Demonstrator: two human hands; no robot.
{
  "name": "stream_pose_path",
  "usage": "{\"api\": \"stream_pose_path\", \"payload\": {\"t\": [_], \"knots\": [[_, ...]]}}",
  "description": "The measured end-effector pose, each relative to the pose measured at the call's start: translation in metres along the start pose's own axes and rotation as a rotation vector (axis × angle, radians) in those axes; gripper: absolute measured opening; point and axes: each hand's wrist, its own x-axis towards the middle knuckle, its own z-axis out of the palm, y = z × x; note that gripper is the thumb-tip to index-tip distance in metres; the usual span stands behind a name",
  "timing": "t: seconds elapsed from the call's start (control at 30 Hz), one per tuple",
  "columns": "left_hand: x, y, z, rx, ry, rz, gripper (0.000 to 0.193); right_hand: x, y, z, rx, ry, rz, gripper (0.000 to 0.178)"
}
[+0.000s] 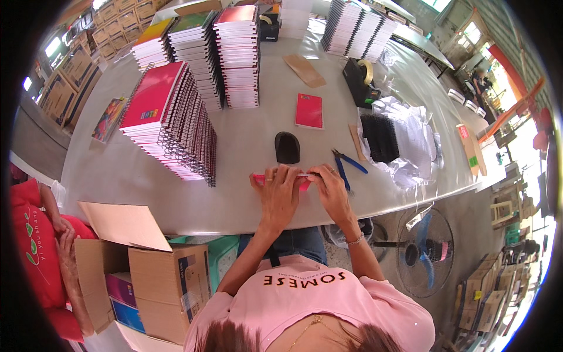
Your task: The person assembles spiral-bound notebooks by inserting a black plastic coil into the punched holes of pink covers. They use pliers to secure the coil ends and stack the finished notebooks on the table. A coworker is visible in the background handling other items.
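Note:
My left hand (279, 195) and my right hand (329, 192) meet at the table's near edge. Both grip a small red notebook (304, 184), with its white edge showing between my fingers; most of it lies hidden behind them. Just beyond sits a black rounded object (287, 148), whose kind I cannot make out. To the right of it lie blue-handled cutting pliers (349, 162). Farther off, another red notebook (309, 111) lies flat.
Tall stacks of spiral notebooks (153, 97) stand at the left. A tape dispenser (358, 82) and black binding coils (380, 138) on white wrapping are at the right. Below the table are an open carton (167, 281) and a fan (423, 252). A person in red (44, 234) is at left.

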Motion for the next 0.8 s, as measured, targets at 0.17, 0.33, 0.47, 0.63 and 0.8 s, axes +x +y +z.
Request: {"api": "stream_pose_path", "payload": {"t": [0.17,0.33,0.47,0.63,0.8], "knots": [[0.000,-0.001,0.002,0.011,-0.001,-0.008,0.019,0.003,-0.001,-0.002,-0.007,-0.020,-0.025,0.010],[0.001,0.002,0.002,0.007,0.043,0.000,0.015,0.001,0.003,-0.002,-0.054,-0.036,-0.049,0.011],[0.003,0.002,0.003,0.005,0.049,0.004,0.015,0.004,0.010,-0.004,-0.093,-0.100,-0.069,0.013],[0.004,0.001,0.003,-0.001,0.026,-0.013,0.014,0.008,-0.003,-0.010,0.074,-0.081,0.077,0.015],[0.006,0.002,0.002,-0.011,0.028,-0.010,0.018,0.009,0.004,-0.011,-0.002,-0.084,0.013,0.016]]}}
